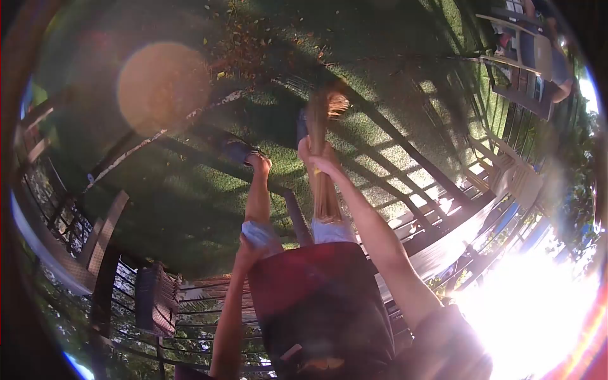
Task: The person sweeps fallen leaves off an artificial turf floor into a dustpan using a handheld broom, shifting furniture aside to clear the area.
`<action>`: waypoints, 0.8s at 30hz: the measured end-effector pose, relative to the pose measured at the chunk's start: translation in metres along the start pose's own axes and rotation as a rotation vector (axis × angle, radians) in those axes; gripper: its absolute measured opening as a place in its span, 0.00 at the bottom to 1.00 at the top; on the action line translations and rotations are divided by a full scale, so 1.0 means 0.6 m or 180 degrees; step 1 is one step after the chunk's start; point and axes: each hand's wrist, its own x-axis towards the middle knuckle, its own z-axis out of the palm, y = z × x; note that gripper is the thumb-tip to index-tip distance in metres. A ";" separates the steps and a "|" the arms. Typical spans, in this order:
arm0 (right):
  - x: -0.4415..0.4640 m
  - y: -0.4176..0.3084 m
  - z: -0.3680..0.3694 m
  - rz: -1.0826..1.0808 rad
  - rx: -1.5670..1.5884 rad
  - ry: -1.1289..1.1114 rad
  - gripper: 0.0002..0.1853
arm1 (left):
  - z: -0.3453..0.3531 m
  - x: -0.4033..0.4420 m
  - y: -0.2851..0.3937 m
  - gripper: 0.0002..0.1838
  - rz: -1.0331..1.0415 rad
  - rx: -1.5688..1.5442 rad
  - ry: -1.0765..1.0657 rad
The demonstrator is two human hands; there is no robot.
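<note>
My right hand point(324, 158) is closed around a bundle of thin straw-coloured bristles, a hand broom point(325, 199). Its lower part points back toward my shorts, and its far end is blurred and fans out above the grass. Beside my leg, my left hand point(249, 252) rests against the pale shorts point(261, 235); its fingers are too dark and blurred to make out. A sandalled foot point(244, 152) stands on the grass point(209, 171) ahead.
Dry leaves point(237, 60) lie scattered on the grass at the top. Wooden benches point(104, 237) and a woven box point(156, 299) stand left. Chairs point(516, 177) are at right, with another person point(557, 60) at upper right. Glare covers the lower right.
</note>
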 end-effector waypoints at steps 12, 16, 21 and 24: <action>-0.182 0.143 -0.215 0.0210 0.1304 -0.0725 0.37 | 0.081 0.031 0.204 0.66 -0.0975 0.1557 0.0872; -0.112 0.298 -0.316 0.0228 0.1615 0.0150 0.31 | 0.103 0.038 0.219 0.64 -0.0930 0.1765 0.1106; 0.063 0.259 -0.215 0.0644 0.2127 -0.0646 0.24 | 0.126 0.058 0.201 0.63 -0.0731 0.1784 0.1221; -0.002 0.089 -0.099 -0.0021 0.1466 -0.1042 0.33 | 0.137 0.067 0.189 0.61 -0.0682 0.1862 0.1255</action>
